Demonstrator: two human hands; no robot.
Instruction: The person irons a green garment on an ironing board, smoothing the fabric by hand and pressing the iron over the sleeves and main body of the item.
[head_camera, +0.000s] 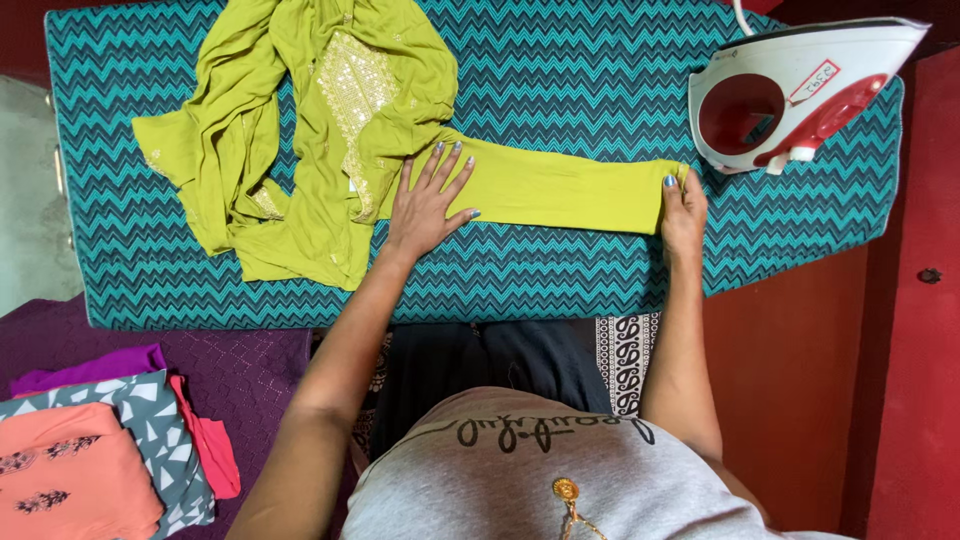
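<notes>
On the teal zigzag board cover (560, 90) lies a lime-green garment (330, 120), bunched in folds at the left, with a gold embroidered panel (352, 85) down its front. One sleeve (560, 190) runs out flat to the right from that heap. At the near end of the sleeve, where it meets the bunched cloth, the left hand (428, 205) rests palm down, fingers spread wide and flat, holding nothing but pressing on the fabric. At the far end, the right hand (683, 212) pinches the cuff between thumb and fingers, closed on the sleeve's edge. Just beyond that hand, at the board's right end, a white and red iron (800, 90) stands on its heel, apart from the sleeve, its cord (741, 15) rising out of view. Below the board, to the left, a stack of folded clothes (100, 450) sits on a purple spread (250, 370): salmon, grey with white triangles, pink and magenta. Red walls (900, 300) close in on the right.
</notes>
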